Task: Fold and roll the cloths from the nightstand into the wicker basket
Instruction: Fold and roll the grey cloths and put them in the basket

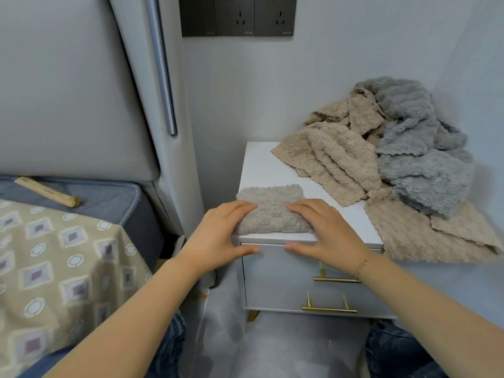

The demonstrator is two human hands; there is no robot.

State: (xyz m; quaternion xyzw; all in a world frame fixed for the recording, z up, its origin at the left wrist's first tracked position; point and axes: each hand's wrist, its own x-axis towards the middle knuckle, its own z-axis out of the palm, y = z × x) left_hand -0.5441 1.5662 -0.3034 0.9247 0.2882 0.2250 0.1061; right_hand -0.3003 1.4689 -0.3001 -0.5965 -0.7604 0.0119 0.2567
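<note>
Head view, folded cloth (pixel 272 211) at nightstand (pixel 261 165) front edge, both hands' fingers (pixel 242 207) curled over its near roll.

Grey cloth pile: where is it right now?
In the head view the grey cloth pile sits at the right rear of the nightstand top, against the wall, lying on and beside the beige cloths.

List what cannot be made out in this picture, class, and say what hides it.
- Wicker basket: nowhere in the head view.
- Number of cloths in the pile: folds overlap.
- Underside of the small cloth: covered by both hands.
- Socket panel: cut by top edge.
</note>
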